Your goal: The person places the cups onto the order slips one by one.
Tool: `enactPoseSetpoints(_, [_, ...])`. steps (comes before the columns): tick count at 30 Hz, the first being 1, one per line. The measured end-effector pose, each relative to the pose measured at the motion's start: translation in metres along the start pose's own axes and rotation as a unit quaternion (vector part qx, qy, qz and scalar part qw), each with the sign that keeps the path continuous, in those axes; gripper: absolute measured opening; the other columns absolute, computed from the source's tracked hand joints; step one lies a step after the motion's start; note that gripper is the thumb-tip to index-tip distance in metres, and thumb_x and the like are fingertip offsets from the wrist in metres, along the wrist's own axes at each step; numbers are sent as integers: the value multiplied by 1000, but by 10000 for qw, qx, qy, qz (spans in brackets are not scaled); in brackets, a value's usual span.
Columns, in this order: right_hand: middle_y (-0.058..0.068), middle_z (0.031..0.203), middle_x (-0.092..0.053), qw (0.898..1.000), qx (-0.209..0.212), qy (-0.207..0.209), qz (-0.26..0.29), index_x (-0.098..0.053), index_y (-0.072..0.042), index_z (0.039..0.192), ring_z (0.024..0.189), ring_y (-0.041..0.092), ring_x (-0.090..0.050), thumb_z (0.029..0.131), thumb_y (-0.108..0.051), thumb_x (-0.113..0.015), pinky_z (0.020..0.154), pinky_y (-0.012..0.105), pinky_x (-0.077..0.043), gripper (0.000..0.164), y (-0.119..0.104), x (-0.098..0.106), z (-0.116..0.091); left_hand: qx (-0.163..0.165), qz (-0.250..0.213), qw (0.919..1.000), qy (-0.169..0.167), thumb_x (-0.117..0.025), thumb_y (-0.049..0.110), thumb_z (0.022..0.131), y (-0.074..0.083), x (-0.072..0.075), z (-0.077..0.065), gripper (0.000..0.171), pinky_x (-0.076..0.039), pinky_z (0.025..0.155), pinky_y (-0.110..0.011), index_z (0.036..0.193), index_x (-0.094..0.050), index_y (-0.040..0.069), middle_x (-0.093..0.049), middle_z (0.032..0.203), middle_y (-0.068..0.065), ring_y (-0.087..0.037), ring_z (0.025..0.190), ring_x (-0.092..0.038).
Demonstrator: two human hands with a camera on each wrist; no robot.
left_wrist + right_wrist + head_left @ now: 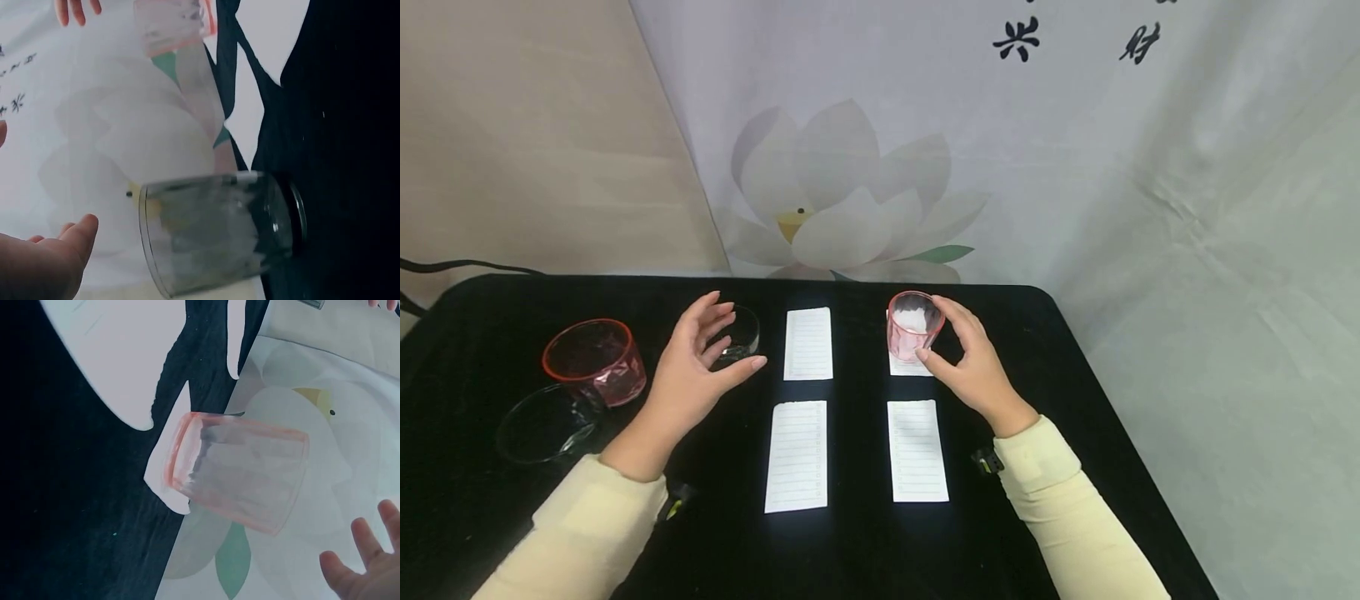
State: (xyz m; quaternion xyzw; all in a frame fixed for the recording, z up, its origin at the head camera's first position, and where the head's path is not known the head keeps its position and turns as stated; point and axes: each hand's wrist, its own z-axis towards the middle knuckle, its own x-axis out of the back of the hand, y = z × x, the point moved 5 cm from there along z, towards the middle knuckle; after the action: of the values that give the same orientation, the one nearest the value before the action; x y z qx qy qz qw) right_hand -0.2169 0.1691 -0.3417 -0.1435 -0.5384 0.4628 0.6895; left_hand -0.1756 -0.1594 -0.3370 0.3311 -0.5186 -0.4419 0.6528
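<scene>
Tumbler, pink and red-rimmed, upright just left of the right hand, its base on a paper slip. Right hand's thumb and fingers are spread apart beside it; overhead they overlap the glass, but my right wrist feed shows the visible fingers standing off, so I count no grip. Clear glass upright on the black table, just right of the left hand; that hand curves near it, fingers and thumb apart, with a gap on my left wrist feed. Step in hand, as I judge it: handling these two glasses, one per hand. To do it well I'd close or release thumb and fingers evenly, low on the wall, and keep the motion vertical so the slip doesn't drag. Clear wall reads poorly against black; I'd trust the wrist feed there. Another slip lies between the hands, two more nearer the body. Left of the left hand: larger pink glass and, nearer the wrist, a clear vessel, both worth elbow room. Beyond both hands, a lotus-printed curtain.
</scene>
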Motion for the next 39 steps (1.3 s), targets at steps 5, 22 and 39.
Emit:
enactPoseSetpoints(5, [9,149,-40,9999,78,-81,-62,-40,-11,146,135,27,-33,84,-19,-71,109,54,-37,69,-6,-3,3,95,25,9998,188,-76,10,82,-5,12,-1,93,-37,107,-23,153,-16,8,-34,148,-19,-34,138,-35])
enactPoseSetpoints(22, [8,148,-40,9984,435,-361,-24,-41,-11,144,134,25,-34,82,-18,-74,101,53,-46,71,-21,-25,16,384,364,9975,469,-76,18,84,-24,28,-9,93,-27,113,-50,153,-14,7,-28,152,-21,-37,141,-27])
enactPoseSetpoints(39, [5,152,-38,9944,654,-795,-241,-38,-13,147,140,22,-31,86,-31,-70,112,49,-34,71,-32,-53,26,650,768,9944,332,-78,24,83,-46,28,-3,99,-28,109,-60,153,-11,3,-24,152,-28,-43,141,-23])
